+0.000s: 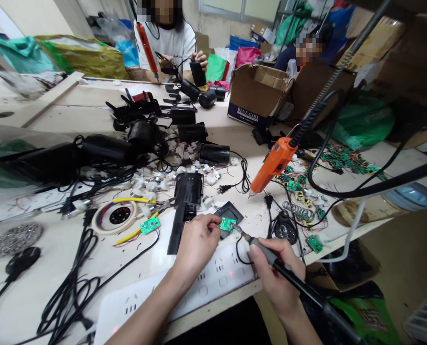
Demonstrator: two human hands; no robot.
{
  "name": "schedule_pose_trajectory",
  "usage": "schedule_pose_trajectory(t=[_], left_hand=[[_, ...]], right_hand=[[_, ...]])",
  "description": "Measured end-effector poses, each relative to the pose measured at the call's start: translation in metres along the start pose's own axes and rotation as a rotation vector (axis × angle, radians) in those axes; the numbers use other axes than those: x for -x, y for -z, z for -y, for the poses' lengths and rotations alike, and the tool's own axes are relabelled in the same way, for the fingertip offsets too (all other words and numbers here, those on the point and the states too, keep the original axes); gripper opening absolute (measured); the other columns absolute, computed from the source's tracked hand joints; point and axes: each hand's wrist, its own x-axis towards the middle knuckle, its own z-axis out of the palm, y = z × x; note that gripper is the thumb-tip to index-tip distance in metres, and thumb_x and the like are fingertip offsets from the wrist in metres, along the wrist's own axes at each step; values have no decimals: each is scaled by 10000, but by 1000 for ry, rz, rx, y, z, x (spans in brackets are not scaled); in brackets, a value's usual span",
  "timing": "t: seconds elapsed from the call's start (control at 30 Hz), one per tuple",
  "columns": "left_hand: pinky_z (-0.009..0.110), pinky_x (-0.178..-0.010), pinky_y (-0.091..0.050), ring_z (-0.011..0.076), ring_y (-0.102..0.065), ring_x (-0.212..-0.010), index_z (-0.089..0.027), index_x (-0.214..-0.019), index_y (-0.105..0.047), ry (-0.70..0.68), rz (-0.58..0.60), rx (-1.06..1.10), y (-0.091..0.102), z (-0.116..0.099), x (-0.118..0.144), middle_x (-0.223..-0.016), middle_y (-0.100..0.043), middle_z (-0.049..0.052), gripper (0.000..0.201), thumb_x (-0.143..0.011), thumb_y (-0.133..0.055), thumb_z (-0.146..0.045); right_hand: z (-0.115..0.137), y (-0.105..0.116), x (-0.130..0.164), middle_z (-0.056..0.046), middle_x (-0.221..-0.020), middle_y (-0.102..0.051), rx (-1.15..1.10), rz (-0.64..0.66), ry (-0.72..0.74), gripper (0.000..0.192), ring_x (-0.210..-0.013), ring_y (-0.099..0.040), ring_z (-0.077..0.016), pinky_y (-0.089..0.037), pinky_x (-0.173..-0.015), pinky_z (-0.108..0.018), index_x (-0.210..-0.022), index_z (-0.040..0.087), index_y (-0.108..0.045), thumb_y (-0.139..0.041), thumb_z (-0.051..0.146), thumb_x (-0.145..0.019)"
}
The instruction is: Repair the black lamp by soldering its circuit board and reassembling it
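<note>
L hand is pinching a grn PCB by its L edge, just past the wht pwr strip on the bench, while R hand is gripping a soldering iron pen-style, tip pointing at the PCB's R end.

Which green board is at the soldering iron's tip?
The board at the left hand's fingers; the one beside the tape roll and those at right lie untouched.
</note>
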Motion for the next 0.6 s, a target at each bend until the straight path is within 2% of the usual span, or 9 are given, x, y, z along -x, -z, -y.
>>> schedule_pose_trajectory(t=[0.1,0.2,0.33,0.4,0.47,0.53,0.6], left_hand=[[234,-589,-474,110,-618,-531,-159,-940,-729,6,3,4,0,-1,1,-905,-731,55,276,-806,-491,-125],[233,-588,-469,108,-613,-524,-159,-941,-729,13,7,3,0,-2,1,-894,-729,53,289,-798,-482,-116],[236,-570,-460,111,-605,-508,-157,-948,-726,23,14,1,1,-2,1,-879,-727,55,295,-795,-477,-129],[240,-564,-459,116,-605,-506,-161,-947,-726,26,16,0,1,-2,1,-868,-726,54,293,-799,-475,-150],[244,-562,-459,122,-606,-509,-164,-949,-726,22,19,1,1,-2,1,-855,-725,54,291,-802,-475,-176],[248,-561,-458,129,-608,-512,-166,-949,-725,18,24,1,0,-2,1,-846,-725,54,298,-791,-473,-189],[253,-558,-454,136,-610,-513,-171,-954,-725,20,28,-7,0,-1,0,-843,-724,51,313,-777,-469,-204]], right_hand=[[-6,14,3,-20,-756,-675,32,-55,10,102,-618,-662,-147,-535,-539,-202,-940,188,-642,-674,271,-891],[-11,31,8,-28,-757,-676,53,-138,-46,127,-597,-645,-148,-518,-520,-217,-933,185,-668,-708,287,-868],[-20,57,12,-45,-765,-671,108,-385,-142,159,-618,-631,-176,-510,-592,-289,-866,166,-695,-778,282,-796],[-25,70,9,-44,-736,-657,162,-549,-174,216,-591,-612,-188,-485,-569,-311,-825,152,-691,-804,322,-752],[-30,82,5,-35,-698,-639,213,-639,-218,277,-534,-583,-186,-459,-514,-310,-807,144,-680,-801,381,-733],[-34,91,0,-29,-672,-626,258,-648,-257,312,-503,-570,-182,-452,-477,-303,-804,141,-669,-787,422,-736],[-38,96,-4,-33,-685,-628,297,-581,-270,324,-521,-586,-185,-472,-480,-297,-821,136,-660,-761,439,-766]])
